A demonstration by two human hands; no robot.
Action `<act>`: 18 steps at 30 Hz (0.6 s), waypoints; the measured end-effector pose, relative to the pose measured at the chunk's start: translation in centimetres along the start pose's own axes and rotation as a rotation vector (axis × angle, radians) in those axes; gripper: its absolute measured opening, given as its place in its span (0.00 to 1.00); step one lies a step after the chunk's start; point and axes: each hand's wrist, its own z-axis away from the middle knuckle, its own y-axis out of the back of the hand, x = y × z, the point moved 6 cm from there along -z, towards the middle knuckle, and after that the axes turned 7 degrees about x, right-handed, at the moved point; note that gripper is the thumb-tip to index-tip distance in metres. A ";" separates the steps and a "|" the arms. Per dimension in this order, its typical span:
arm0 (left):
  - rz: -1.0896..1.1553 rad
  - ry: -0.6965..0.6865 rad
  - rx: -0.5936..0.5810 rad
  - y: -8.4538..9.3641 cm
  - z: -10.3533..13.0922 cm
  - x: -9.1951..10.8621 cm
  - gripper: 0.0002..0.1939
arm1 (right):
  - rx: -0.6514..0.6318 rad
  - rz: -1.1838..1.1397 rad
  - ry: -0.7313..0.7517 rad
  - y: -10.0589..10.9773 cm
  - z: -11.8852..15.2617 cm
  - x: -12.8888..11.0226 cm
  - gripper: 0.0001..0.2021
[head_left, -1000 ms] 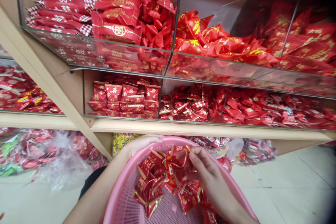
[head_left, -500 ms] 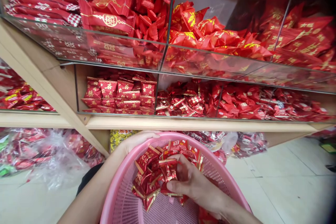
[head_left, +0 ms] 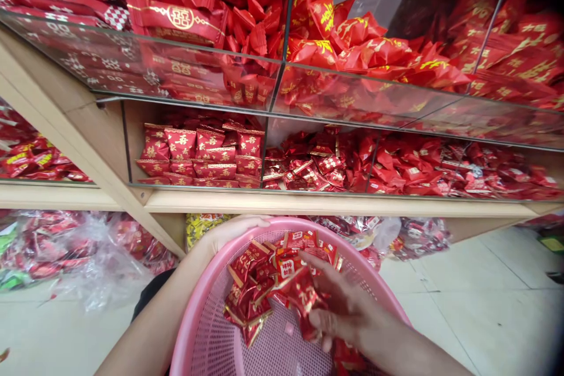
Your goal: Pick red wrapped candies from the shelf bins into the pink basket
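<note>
A pink plastic basket with mesh walls sits low in front of me. My left hand grips its far left rim, fingers hooked over the edge and partly hidden. Inside the basket my right hand, slightly blurred, holds a red wrapped candy with gold print between thumb and fingers; whether more than one is in the grasp I cannot tell. Other red candies with gold edges lie along the basket's left and far side. A few more red packets lie under my right wrist.
Glass-fronted wooden shelves hold heaps of red packets in divided bins. Clear plastic bags of candy lie on the tiled floor at left, and more bags lie under the shelf. A yellow packet pile shows behind my left hand.
My right hand has moved right and toward me inside the basket, lifting candy away from the pile. White-labelled packets behind it are now uncovered. My left hand stays on the rim.
</note>
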 end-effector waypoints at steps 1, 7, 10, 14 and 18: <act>0.001 -0.001 0.000 -0.1 0.0 0.1 0.19 | -0.009 -0.040 -0.038 -0.4 0.1 1.0 0.33; 0.003 -0.008 -0.001 0.0 -0.1 0.0 0.19 | 0.029 -0.125 -0.093 -1.9 -0.7 7.4 0.15; -0.001 -0.011 0.024 0.7 -0.4 -0.4 0.19 | 0.084 0.093 -0.053 -1.6 -1.7 9.2 0.13; -0.017 -0.001 0.083 1.7 -0.8 -0.8 0.20 | 0.147 0.345 0.020 -1.1 -2.5 9.9 0.14; -0.032 -0.027 0.048 1.5 -0.8 -0.7 0.19 | 0.199 0.651 0.160 -0.7 -1.6 8.4 0.23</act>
